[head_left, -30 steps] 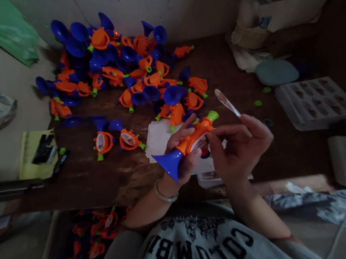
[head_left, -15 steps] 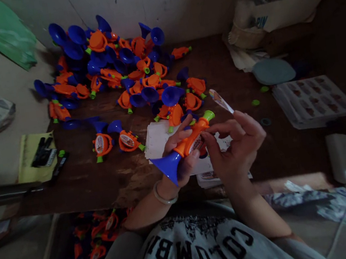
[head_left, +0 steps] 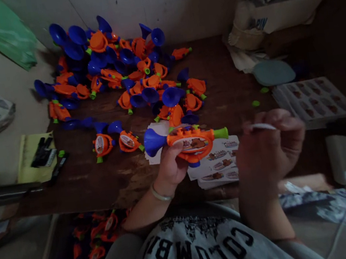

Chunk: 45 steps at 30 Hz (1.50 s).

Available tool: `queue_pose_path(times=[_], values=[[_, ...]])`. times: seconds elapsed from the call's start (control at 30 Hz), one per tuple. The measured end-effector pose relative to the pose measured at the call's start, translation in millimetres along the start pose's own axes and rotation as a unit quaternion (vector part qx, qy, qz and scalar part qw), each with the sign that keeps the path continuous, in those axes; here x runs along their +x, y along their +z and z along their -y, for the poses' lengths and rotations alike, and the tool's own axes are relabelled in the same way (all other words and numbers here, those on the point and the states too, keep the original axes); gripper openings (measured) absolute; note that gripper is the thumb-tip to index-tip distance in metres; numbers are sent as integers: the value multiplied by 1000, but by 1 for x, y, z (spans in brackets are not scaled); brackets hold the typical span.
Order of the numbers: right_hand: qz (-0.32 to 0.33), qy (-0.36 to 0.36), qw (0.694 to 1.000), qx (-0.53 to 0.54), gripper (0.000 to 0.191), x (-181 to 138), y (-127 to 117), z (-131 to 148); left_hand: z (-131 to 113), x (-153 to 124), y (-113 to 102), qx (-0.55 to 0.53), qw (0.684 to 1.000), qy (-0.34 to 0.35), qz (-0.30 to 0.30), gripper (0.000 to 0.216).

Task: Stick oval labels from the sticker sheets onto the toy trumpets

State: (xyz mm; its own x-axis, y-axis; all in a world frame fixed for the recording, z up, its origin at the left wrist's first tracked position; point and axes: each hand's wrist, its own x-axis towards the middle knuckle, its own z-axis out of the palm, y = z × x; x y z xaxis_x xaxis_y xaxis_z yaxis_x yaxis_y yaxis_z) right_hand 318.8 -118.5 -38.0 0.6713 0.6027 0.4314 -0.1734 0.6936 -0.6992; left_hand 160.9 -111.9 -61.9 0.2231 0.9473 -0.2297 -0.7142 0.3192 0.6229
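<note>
My left hand is closed round an orange toy trumpet with a blue bell and a green mouthpiece. An oval sticker with a brown picture lies on the side of the trumpet facing me, my thumb at its left end. Off to the right, my right hand is raised and partly blurred, its fingers pinching a small white-edged sticker seen nearly edge-on. Below the trumpet, sticker sheets with printed ovals lie on the table.
A heap of toy trumpets fills the back left of the table. Two stickered trumpets lie nearer me. More sticker sheets are stacked at right by a pale blue lid. Black markers rest on yellow paper.
My right hand has drawn away to the right from the trumpet, still pinching the sticker. My left hand has turned the trumpet level, its stickered side now in view.
</note>
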Motion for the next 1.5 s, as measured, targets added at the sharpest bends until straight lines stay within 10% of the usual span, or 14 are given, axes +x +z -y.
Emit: queue_pose_path(times=[0.17, 0.3, 0.53, 0.8, 1.5], values=[[149, 206, 963, 88, 44, -15, 2, 10, 7, 3, -4, -7, 991, -119, 62, 64], [137, 251, 954, 89, 32, -27, 7, 3, 21, -2, -7, 62, 994, -72, 54, 59], [142, 261, 954, 39, 35, -30, 17, -2, 10, -11, -26, 221, 945, -16, 240, 86], [176, 115, 970, -124, 12, -21, -1, 7, 2, 0, -29, 182, 965, 109, 157, 78], [196, 150, 948, -201, 11, -25, 0, 10, -8, -3, -26, 209, 948, 139, 196, 62]])
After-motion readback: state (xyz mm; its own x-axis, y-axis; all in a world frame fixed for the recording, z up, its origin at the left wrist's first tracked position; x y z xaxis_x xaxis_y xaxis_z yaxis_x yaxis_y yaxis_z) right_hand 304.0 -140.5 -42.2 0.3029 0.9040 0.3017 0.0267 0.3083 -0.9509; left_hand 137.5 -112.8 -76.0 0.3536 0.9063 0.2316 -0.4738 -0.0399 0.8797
